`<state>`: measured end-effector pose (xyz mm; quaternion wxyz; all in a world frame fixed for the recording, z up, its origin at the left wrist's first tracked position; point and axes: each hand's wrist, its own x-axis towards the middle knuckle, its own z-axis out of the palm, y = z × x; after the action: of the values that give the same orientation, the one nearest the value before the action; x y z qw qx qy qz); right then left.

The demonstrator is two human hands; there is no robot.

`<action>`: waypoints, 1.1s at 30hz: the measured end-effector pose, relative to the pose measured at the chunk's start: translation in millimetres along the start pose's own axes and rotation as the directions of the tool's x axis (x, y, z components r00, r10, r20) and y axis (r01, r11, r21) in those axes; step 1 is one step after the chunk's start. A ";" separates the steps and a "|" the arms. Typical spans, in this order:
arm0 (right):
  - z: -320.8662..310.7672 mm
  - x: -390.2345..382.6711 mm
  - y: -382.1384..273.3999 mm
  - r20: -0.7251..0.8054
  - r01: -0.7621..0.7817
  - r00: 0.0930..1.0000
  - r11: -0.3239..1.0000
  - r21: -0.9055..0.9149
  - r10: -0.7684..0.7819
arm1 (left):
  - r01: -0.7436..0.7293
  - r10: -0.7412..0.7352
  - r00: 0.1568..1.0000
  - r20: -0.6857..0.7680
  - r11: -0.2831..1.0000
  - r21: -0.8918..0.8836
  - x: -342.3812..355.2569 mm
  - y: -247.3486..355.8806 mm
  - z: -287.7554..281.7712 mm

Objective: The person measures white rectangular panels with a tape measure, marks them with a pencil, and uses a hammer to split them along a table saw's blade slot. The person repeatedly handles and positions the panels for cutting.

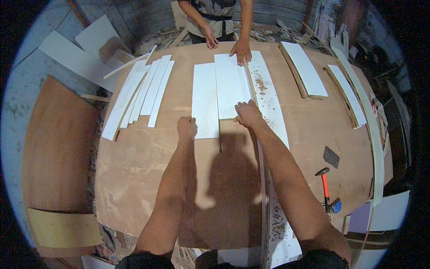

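Two white boards lie side by side at the table's middle: a left board (205, 101) and a middle board (232, 87) set farther away. My left hand (187, 128) is closed against the left board's left edge; what its fingers hold, if anything, is hidden. At the near right corner of the middle board, my right hand (249, 114) is closed on the board's edge. A long narrow strip (261, 166) runs along the right side, beside a stained white panel (273, 107). Across the table, a co-worker's hand (241, 52) presses on the middle board's far end.
Several narrow white strips (150, 92) lie at the left. White-topped board stacks (304, 69) sit at the far right. A hammer (325, 184) with an orange handle, a blue tape measure (336, 206) and a dark scrap (331, 157) lie at the near right. Brown sheets (58, 148) lean left.
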<state>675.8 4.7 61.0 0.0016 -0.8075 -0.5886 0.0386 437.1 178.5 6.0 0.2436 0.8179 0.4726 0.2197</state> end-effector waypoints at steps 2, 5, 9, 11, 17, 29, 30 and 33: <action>-7.4 8.9 11.9 -0.062 -0.037 0.997 0.999 -0.018 0.036 | 0.036 -0.037 0.999 0.021 0.998 0.057 1.0 6.0 -4.2; -22.2 -15.8 37.9 -0.324 -0.003 0.945 0.989 0.148 0.051 | -0.026 0.030 0.997 -0.071 0.998 0.053 3.7 12.6 -11.3; -48.0 -112.4 67.2 -0.506 0.068 0.826 0.846 0.529 0.250 | 0.033 -0.024 0.998 -0.065 0.990 0.138 4.8 14.0 -19.1; -58.3 -180.8 68.6 -0.493 0.041 0.779 0.752 0.658 0.388 | 0.014 0.001 0.996 -0.094 0.987 0.161 2.6 11.1 -23.1; -58.1 -434.8 50.1 -0.281 -0.295 0.687 0.611 0.734 0.670 | -0.391 0.391 0.920 -0.019 0.920 0.008 -22.7 -20.5 -45.3; -53.1 -707.5 -239.8 -0.111 -0.519 0.182 0.192 0.833 0.977 | -0.392 0.388 0.915 0.108 0.797 0.460 21.4 -119.2 -125.1; -44.6 -707.2 -267.5 -0.099 -0.523 0.174 0.178 0.834 0.980 | -0.431 0.429 0.899 0.091 0.826 0.364 15.8 -124.4 -135.0; -17.4 -701.1 -342.4 0.057 -0.545 0.125 0.020 0.839 0.991 | -0.575 0.582 0.813 0.002 0.803 0.154 -43.4 -134.0 -156.7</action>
<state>138.3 -555.9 137.2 0.4561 -0.8831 0.1099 0.0068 235.6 228.5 42.2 0.0931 0.9335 0.2211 0.2665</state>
